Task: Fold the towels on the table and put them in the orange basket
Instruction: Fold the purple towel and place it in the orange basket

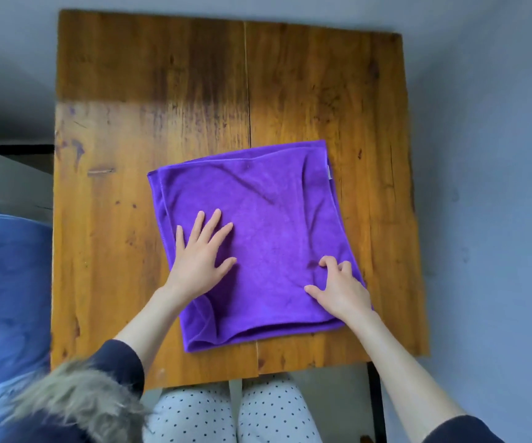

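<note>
A purple towel [271, 215] lies folded double on the wooden table [149, 91], its fold along the near edge. My left hand [202, 254] presses flat on the towel's left part with fingers spread. My right hand [338, 286] rests on the near right corner, its fingers curled and bunching the cloth there. No orange basket shows in the head view.
A blue cushion or bedding [5, 282] lies beside the table's left edge. Grey floor surrounds the table on the right. A fur-trimmed dark garment [76, 401] and my dotted trousers [236, 414] fill the bottom of the view.
</note>
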Demonstrator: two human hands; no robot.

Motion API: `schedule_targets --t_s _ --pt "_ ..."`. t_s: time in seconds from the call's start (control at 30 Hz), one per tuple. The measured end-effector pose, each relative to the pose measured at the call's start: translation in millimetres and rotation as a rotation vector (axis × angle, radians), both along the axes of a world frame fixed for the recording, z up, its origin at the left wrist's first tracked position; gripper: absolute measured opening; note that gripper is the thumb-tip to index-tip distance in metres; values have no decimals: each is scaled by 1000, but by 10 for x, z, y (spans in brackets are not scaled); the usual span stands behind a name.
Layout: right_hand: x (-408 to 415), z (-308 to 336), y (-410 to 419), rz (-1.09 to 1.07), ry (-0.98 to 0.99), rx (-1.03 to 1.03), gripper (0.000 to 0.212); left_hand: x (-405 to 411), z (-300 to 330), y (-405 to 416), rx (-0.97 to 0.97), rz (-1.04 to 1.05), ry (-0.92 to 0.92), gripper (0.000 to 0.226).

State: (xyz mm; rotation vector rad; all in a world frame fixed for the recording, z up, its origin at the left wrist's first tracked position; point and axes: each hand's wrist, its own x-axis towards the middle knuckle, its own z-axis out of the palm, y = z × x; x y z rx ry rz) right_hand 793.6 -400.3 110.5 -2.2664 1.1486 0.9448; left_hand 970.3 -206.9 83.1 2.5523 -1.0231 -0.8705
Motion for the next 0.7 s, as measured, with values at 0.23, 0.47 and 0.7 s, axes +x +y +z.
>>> schedule_targets --t_s 0.23,0.47,0.7 --pt "454 156 -567 -179 -480 -70 17 301 217 -14 -288 192 -195 46" --pt "1371 -8 -1086 -322 -672 -146 33 914 153 -178 -161 496 -309 46" --pt "1632 -188 -1185 -665 -604 36 37 1113 115 -170 -66 422 -381 22"
